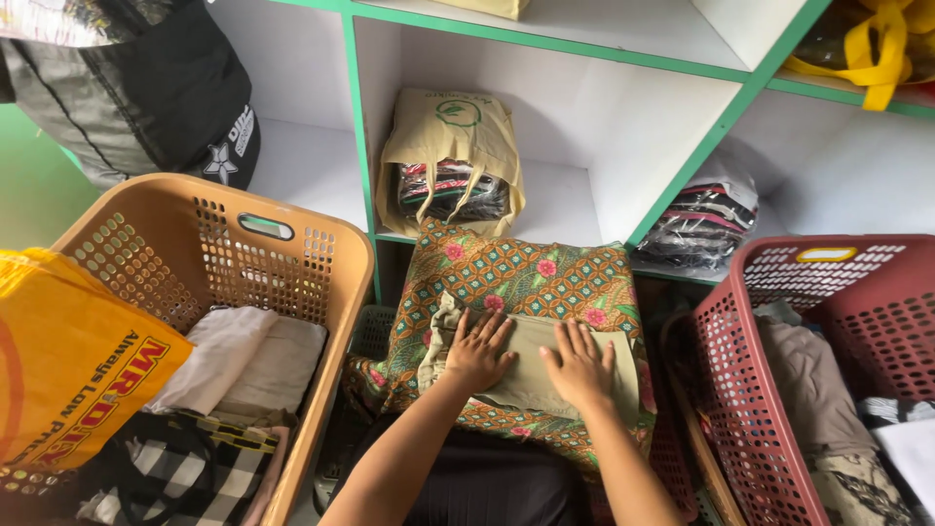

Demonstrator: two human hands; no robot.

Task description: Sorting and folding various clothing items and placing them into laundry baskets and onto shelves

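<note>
Both hands lay flat and unclenched, grasping nothing: left hand (479, 349) and right hand (580, 364) pressed on the khaki garment (531, 365), which lay atop the patterned cloth (526, 278). Step judged: smoothing a fold. Next fold likely needs an edge gripped.

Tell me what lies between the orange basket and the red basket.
In the head view, a patterned cloth lies between the orange basket and the red basket, with a folded khaki garment on it under both hands.
</note>
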